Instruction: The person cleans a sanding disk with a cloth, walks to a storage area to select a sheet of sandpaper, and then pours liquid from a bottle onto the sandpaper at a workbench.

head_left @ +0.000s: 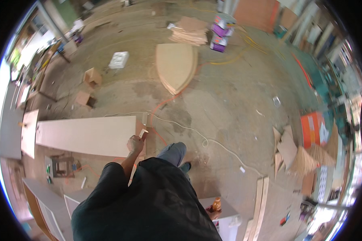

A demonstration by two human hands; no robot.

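My left hand (135, 145) is closed around a small flat tool (143, 133) with a pale end; its exact kind is unclear. It is above the right end of a long, pale, tapering board box (88, 134). My right hand (213, 213) is low in view, partly hidden by my body, with its fingers around an amber-orange bottle (216, 203). A grey-white cabinet-like surface (229, 210) is just beside that bottle.
Shield-shaped boards (175, 66) lie stacked ahead, with a pile of thin sheets (189, 32) and purple-white containers (220, 34) beyond. A white cord (205, 141) and an orange hose (161, 106) cross the floor. Long planks (258, 209) lie at right.
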